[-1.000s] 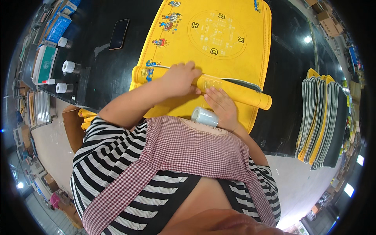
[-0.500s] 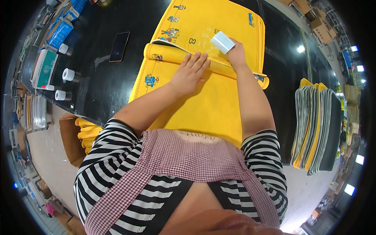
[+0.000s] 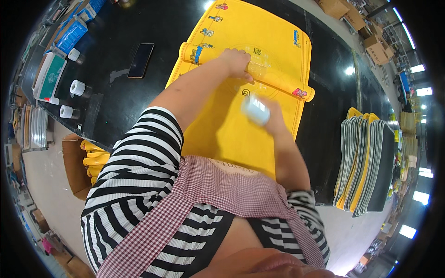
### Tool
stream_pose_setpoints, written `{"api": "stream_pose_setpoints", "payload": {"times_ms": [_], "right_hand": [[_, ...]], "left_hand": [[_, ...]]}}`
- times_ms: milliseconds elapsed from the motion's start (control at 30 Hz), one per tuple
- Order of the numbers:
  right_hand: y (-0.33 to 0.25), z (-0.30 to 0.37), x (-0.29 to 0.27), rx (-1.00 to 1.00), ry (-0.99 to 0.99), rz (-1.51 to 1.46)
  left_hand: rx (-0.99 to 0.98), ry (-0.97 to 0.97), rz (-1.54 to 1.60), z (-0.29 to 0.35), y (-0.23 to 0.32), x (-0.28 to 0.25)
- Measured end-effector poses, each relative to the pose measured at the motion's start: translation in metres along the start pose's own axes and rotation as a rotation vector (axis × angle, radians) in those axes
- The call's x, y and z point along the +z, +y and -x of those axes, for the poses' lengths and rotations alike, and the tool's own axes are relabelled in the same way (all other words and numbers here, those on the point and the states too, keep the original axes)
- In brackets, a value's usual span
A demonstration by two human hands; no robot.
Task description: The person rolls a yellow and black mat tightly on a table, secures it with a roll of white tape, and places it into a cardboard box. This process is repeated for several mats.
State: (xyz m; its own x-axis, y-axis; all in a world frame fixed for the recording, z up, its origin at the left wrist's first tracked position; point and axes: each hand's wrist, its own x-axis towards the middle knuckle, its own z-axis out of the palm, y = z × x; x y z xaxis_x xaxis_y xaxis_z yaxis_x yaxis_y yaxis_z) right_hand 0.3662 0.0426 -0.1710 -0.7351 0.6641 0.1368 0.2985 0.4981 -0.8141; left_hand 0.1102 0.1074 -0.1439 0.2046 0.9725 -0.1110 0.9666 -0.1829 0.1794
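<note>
A yellow sheet mat with cartoon prints (image 3: 222,134) lies lengthwise before me, with a rolled or folded band (image 3: 282,85) running across it. Beyond the band, more yellow printed sheet (image 3: 273,32) stretches to the far side. My left hand (image 3: 235,64) grips the band near its middle, fingers bent over the top and thumb on the near side. A faint clear rectangle shows on the band beside those fingers. Nearer to me, my right hand (image 3: 273,116) is closed around a small pale blue-white rectangular block (image 3: 256,110) above the mat. Motion blurs both hand and block.
On the black table (image 3: 116,92), a phone (image 3: 141,60) and several white rolls (image 3: 77,87) lie left, near a green-white box (image 3: 50,78). At right stands a stack of grey and yellow mats (image 3: 364,162). A carton (image 3: 76,164) of yellow pieces stands low at left.
My left hand has gone from lying flat to gripping the band, farther up and to the right. My right hand has drawn the pale block nearer to me.
</note>
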Motion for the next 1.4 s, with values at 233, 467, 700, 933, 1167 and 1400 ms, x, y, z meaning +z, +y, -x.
{"api": "stream_pose_setpoints", "payload": {"times_ms": [233, 467, 700, 933, 1167, 1400], "right_hand": [[-0.009, 0.179, -0.097, 0.590, 0.456, -0.442], [0.022, 0.314, -0.115, 1.106, 0.430, -0.013], [-0.115, 0.259, -0.068, 0.721, 0.479, 0.076], [-0.111, 0.263, -0.066, 0.793, 0.324, 0.054], [-0.035, 0.280, -0.079, 0.912, 0.604, 0.039], [0.079, 0.323, -0.118, 1.201, 0.534, -0.164]], "left_hand": [[-0.210, -0.014, 0.321, 0.088, 0.028, -0.032], [-0.451, 0.523, 0.862, 0.277, 0.005, -0.092], [-0.797, 1.455, 0.683, 0.461, -0.092, -0.062], [-2.046, 0.859, 0.192, 0.647, -0.203, 0.014], [-1.257, 0.901, 0.216, 0.519, -0.202, 0.036], [-1.056, 0.522, 0.398, 0.320, -0.175, 0.046]]}}
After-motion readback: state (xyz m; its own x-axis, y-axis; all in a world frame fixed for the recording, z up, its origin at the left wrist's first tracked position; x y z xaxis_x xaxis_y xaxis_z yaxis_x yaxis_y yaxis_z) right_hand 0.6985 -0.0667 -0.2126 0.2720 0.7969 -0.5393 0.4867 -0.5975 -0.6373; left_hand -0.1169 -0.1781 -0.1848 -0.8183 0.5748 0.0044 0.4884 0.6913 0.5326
